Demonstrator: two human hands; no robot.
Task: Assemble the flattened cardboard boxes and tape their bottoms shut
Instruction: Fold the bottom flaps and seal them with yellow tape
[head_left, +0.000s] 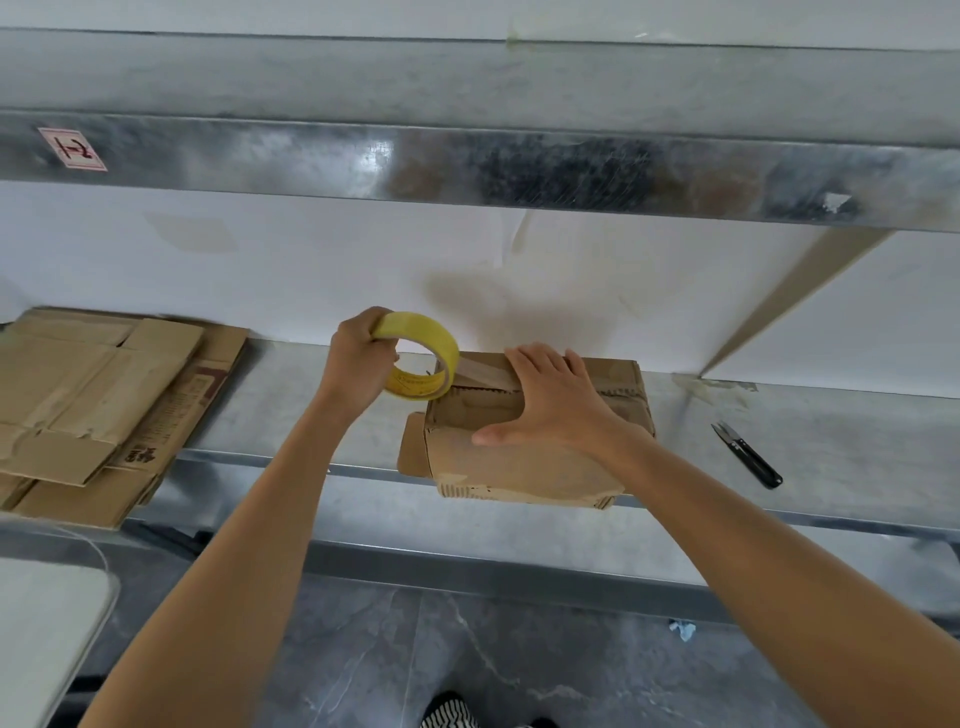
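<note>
On top of the cardboard box (519, 462) the right hand (550, 400) lies flat, fingers straight and pressed on the upper face, thumb spread across the near side. Just left of the box, the left hand (358, 358) curls round a yellow tape roll (426, 364), fingers over its outer rim. A short clear strip of tape (480, 371) runs from the roll onto the box top and under the right fingers. The roll's inner core carries small dark print, too fine to read. The box is worn brown corrugated card with ragged, fluted edges. It sits on the front edge of a dull grey metal bench (831, 457), one loose flap sticking out at its left end; the hand hides part of its top seam. Well left of the box lies a stack of flattened boxes (93, 395), cut off by the picture edge, with dark printed characters that cannot be made out. Right of the box, apart from it, black thread snips (748, 454) lie on the bench. Above the box hangs a mottled galvanised shelf (467, 161) bearing a red-and-white label (79, 149) with one red character, not legible. Behind the box is a stained white wall (311, 260). Below it is grey veined floor (467, 649) and a striped shoe (449, 714), partly cut off.
</note>
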